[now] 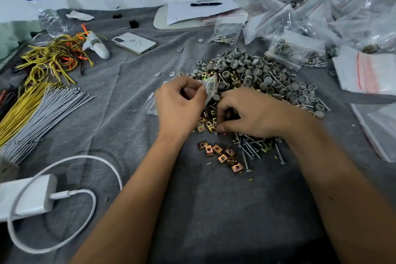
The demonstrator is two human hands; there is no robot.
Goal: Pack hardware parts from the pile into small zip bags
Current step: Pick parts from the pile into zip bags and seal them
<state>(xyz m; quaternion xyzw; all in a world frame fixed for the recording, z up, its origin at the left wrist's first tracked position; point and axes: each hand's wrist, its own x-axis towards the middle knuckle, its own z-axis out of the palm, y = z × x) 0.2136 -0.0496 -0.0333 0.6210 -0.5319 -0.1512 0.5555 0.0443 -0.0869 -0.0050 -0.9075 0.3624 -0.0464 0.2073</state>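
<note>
Filling step: left hand point(179, 106) pinched a zip bag point(210, 88) open — right hand point(252, 111), fingers curled, picked brass clips point(209, 123) from the pile point(257, 75); next, drop them in.

On a grey felt-like cloth point(128, 92) the left hand point(177, 107) pinches a small clear plastic zip bag point(210, 85) by its mouth, just above the mixed pile of grey round plastic caps point(257, 70). The right hand point(252, 113), fingers curled, rests on brass-coloured square metal clips point(206, 122). More such clips and long silver screws point(252, 148) lie nearer. Filled clear bags point(300, 28) heap at far right; bundled yellow and grey wires point(32, 109) lie left, beside a white phone point(135, 43).
</note>
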